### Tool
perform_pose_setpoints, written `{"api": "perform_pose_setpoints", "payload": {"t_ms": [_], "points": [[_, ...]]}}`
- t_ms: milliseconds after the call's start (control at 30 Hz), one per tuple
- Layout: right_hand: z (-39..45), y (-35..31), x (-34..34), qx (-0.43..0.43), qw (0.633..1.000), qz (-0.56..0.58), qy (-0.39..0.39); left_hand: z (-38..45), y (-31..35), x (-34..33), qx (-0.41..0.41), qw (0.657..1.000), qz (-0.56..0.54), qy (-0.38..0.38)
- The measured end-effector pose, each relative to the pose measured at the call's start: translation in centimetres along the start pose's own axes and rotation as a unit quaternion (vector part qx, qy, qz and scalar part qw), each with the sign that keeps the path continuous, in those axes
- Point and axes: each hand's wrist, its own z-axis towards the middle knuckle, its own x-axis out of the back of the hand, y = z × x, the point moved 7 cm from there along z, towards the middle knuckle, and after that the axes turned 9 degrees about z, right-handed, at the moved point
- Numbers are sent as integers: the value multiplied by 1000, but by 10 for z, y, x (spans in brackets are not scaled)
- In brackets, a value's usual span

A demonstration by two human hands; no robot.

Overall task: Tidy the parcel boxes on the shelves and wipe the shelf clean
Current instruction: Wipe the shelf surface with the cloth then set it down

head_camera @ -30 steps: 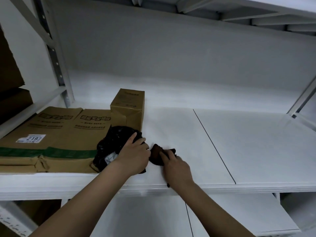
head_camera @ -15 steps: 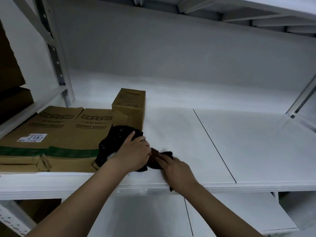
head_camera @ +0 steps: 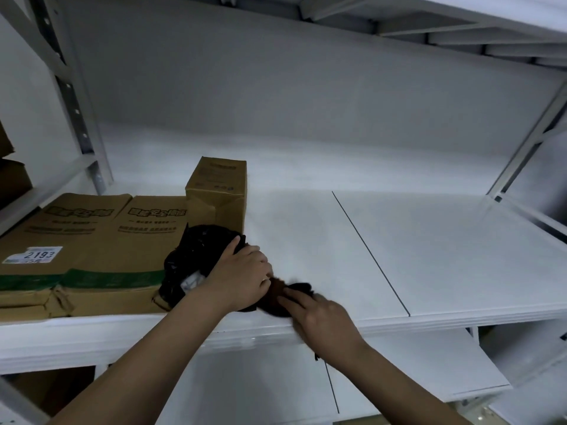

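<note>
A wide flat cardboard box (head_camera: 92, 250) with a white 2193 label lies at the left of the white shelf (head_camera: 429, 256). Behind its right end stands a small upright cardboard box (head_camera: 217, 191). A black plastic parcel bag (head_camera: 196, 256) lies at the flat box's right front corner, and my left hand (head_camera: 242, 277) rests on it, fingers curled over its top. Right beside it, my right hand (head_camera: 319, 314) presses a dark brown cloth (head_camera: 277, 291) flat on the shelf near the front edge.
White metal uprights (head_camera: 76, 118) frame the shelf at left and at right (head_camera: 521, 148). A seam (head_camera: 371, 256) splits the shelf boards. A lower white shelf (head_camera: 399, 378) shows below, and brown boxes (head_camera: 12, 179) sit in the neighbouring bay at far left.
My right hand with the cloth has slid slightly nearer, toward the shelf's front edge, staying next to the black bag. My left hand stays on the bag.
</note>
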Motion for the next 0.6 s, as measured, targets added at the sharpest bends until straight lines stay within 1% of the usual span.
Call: {"api": "perform_pose_setpoints", "payload": {"t_ms": [67, 100, 233, 333, 367, 400, 500, 533, 600], "points": [[4, 3, -2, -52, 998, -3, 19, -1, 2, 0, -3, 1000, 1, 14], [4, -4, -5, -56, 998, -2, 27, -3, 2, 0, -5, 1000, 5, 18], [-12, -37, -10, -13, 1000, 11, 18, -5, 5, -2, -16, 999, -8, 46], [-30, -38, 1, 23, 1000, -3, 16, -9, 8, 3, -42, 993, -4, 108], [-33, -31, 5, 14, 1000, -11, 14, -12, 9, 5, -46, 992, 12, 118], [-35, -22, 7, -19, 1000, -13, 20, -13, 10, 8, -52, 990, 25, 130], [-31, -15, 6, -117, 991, -10, 56, -13, 18, 5, -61, 990, 28, 127], [-28, -23, 2, -128, 990, -10, 61, -11, 18, 2, -57, 991, 26, 118], [-25, -43, -6, -120, 991, -12, 56, -8, 22, 3, -50, 992, 23, 117]]}}
